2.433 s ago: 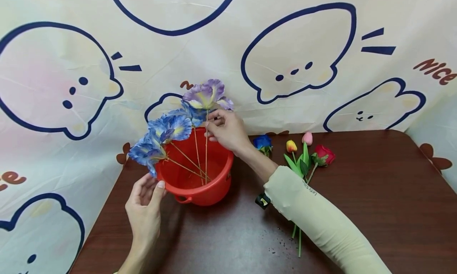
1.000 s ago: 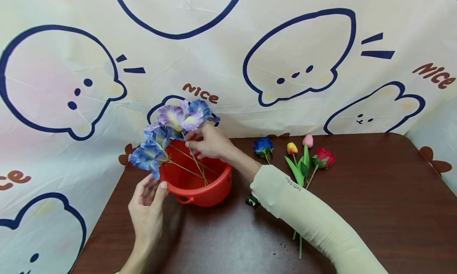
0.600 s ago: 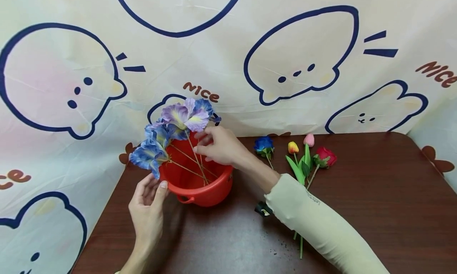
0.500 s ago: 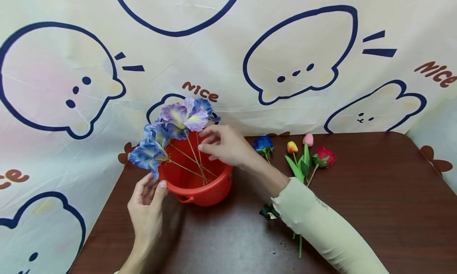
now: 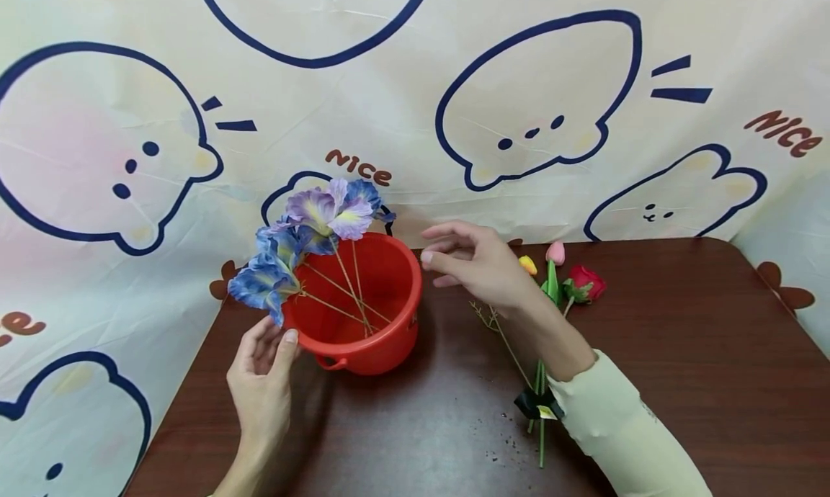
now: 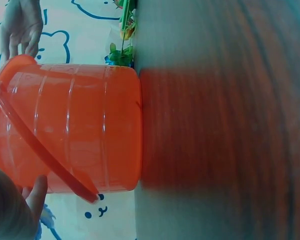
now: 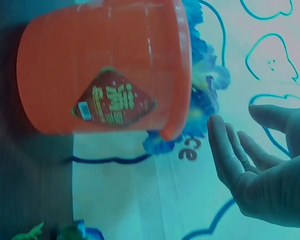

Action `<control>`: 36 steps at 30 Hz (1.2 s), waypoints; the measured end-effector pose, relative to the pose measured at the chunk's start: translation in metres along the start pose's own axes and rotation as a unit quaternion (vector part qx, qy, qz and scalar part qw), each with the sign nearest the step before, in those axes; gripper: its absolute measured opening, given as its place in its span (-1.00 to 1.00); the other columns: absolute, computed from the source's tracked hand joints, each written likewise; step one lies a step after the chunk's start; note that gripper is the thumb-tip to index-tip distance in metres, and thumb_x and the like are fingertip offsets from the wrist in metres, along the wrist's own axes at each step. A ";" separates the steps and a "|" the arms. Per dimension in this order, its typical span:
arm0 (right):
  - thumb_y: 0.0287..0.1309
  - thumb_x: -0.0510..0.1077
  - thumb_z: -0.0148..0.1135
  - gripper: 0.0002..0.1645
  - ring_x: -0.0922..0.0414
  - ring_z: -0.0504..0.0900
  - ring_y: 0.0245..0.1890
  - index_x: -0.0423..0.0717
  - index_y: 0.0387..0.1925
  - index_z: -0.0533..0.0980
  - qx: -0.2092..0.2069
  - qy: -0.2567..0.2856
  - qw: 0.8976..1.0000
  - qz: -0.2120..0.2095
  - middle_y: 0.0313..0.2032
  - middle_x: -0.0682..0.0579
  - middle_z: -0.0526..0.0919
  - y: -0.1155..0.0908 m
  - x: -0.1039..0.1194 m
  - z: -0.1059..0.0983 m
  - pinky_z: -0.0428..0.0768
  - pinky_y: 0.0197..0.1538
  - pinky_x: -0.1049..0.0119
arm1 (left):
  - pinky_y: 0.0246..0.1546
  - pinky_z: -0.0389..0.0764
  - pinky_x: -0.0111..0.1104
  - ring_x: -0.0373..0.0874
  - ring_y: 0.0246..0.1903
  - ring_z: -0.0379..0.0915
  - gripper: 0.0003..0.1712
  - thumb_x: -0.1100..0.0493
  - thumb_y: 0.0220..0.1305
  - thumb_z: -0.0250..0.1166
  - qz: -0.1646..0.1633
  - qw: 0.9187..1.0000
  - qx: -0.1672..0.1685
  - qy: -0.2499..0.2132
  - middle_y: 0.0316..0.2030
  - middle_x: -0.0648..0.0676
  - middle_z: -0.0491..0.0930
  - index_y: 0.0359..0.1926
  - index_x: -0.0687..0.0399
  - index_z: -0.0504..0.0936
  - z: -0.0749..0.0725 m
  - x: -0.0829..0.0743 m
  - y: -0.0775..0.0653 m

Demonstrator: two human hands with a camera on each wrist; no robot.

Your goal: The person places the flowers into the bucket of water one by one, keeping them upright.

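A red plastic bucket (image 5: 379, 353) stands upright on the table. Long thin stems lean inside it, bearing artificial iris-like flowers: a purple one (image 5: 331, 212) at the back and blue ones (image 5: 262, 277) hanging over the left rim. My left hand (image 5: 262, 382) rests at the bucket's left side, thumb tip at the rim and fingers loosely bent against the outside. In the left wrist view its thumb (image 6: 37, 197) lies along the bucket wall. My right hand (image 5: 483, 266) hovers to the bucket's right with nothing in it, its fingers loosely spread and apart from the rim.
Right of the bucket lie a red rose (image 5: 586, 284), a pink tulip (image 5: 555, 252) and a yellow tulip (image 5: 528, 265), their green stems partly under my right forearm. A small dark thing (image 5: 528, 403) with a yellow-white patch lies across the stems. A patterned cloth (image 5: 389, 108) hangs behind the table.
The purple flower has shifted left and lower into the bunch. My right hand has let go of its stem and moved right, out past the bucket's rim. The left hand has stayed at the bucket.
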State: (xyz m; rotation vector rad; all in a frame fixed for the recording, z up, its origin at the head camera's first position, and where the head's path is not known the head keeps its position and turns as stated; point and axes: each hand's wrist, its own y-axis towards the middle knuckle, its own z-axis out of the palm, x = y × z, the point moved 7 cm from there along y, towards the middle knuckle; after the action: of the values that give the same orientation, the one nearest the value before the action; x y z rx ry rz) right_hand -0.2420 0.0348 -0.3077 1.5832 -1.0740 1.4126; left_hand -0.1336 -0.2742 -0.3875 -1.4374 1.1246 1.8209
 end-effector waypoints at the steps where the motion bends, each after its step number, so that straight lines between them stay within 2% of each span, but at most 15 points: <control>1: 0.45 -0.19 0.37 -0.51 -0.06 0.81 0.06 -0.09 0.35 0.55 -0.005 0.000 1.000 0.002 0.15 -0.25 0.71 -0.003 -0.002 -0.004 0.85 0.00 0.08 | -0.12 0.79 -0.47 -0.30 -0.14 0.76 -0.54 0.38 0.46 0.35 0.001 1.000 0.001 -0.002 -0.01 0.02 0.75 0.33 0.34 0.58 0.000 0.000 0.000; 5: 0.44 -0.16 0.39 -0.51 -0.01 0.79 0.05 -0.06 0.34 0.56 -0.022 -0.003 1.000 0.008 0.13 -0.22 0.71 -0.011 -0.010 -0.020 0.85 0.01 0.07 | -0.12 0.79 -0.46 -0.30 -0.14 0.77 -0.53 0.39 0.45 0.35 0.003 1.000 0.002 -0.005 -0.01 0.03 0.75 0.33 0.37 0.57 0.000 0.001 0.000; 13: 0.47 -0.17 0.35 -0.50 0.13 0.80 -0.06 -0.17 0.36 0.53 -0.033 -0.001 0.999 0.012 0.07 -0.22 0.67 -0.019 -0.031 -0.048 0.86 -0.01 0.15 | -0.12 0.79 -0.46 -0.29 -0.14 0.77 -0.54 0.39 0.45 0.35 0.003 1.000 0.001 -0.003 -0.01 0.04 0.75 0.33 0.35 0.58 0.000 0.001 -0.001; 16: 0.49 -0.16 0.33 -0.49 0.15 0.79 -0.06 -0.21 0.37 0.51 -0.033 -0.009 0.999 0.018 0.09 -0.24 0.65 -0.021 -0.039 -0.056 0.85 0.02 0.11 | -0.13 0.79 -0.47 -0.29 -0.15 0.76 -0.54 0.39 0.45 0.35 0.005 1.000 -0.002 -0.008 -0.02 0.04 0.75 0.32 0.35 0.59 0.000 0.000 0.000; 22: 0.49 -0.15 0.33 -0.47 0.20 0.80 -0.11 -0.24 0.37 0.50 -0.046 -0.029 0.998 0.028 0.12 -0.28 0.64 -0.027 -0.052 -0.070 0.84 0.05 0.07 | -0.12 0.79 -0.47 -0.28 -0.15 0.75 -0.54 0.38 0.45 0.35 0.006 1.000 -0.004 -0.005 -0.02 0.04 0.75 0.32 0.33 0.59 0.000 -0.002 0.002; 27: 0.49 -0.11 0.34 -0.46 0.19 0.80 -0.07 -0.24 0.37 0.50 -0.051 -0.050 0.997 0.028 0.14 -0.31 0.65 -0.031 -0.058 -0.079 0.84 0.07 0.03 | -0.11 0.79 -0.48 -0.28 -0.14 0.74 -0.54 0.37 0.46 0.35 0.004 1.000 -0.007 0.001 -0.01 0.04 0.74 0.33 0.31 0.59 -0.001 -0.002 0.002; 33: 0.50 -0.07 0.34 -0.41 0.15 0.79 -0.04 -0.25 0.40 0.48 -0.052 -0.075 0.995 0.044 0.17 -0.32 0.65 -0.038 -0.070 -0.088 0.85 0.02 0.13 | -0.11 0.78 -0.49 -0.30 -0.13 0.75 -0.54 0.35 0.47 0.35 0.001 1.000 -0.005 0.008 0.00 0.03 0.74 0.33 0.30 0.59 0.000 0.000 0.001; 36: 0.50 -0.06 0.34 -0.40 0.17 0.77 -0.05 -0.24 0.41 0.47 -0.051 -0.081 0.994 0.053 0.17 -0.32 0.65 -0.043 -0.078 -0.093 0.85 0.04 0.12 | -0.12 0.78 -0.50 -0.30 -0.13 0.75 -0.54 0.35 0.47 0.35 -0.001 1.000 -0.005 0.011 0.00 0.03 0.73 0.33 0.29 0.59 0.000 0.001 0.000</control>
State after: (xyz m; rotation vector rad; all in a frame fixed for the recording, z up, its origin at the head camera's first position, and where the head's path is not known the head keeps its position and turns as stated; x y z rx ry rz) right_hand -0.2400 0.1446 -0.3740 1.6073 -1.3224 1.2933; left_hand -0.1341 -0.2742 -0.3888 -1.4677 1.1266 1.8165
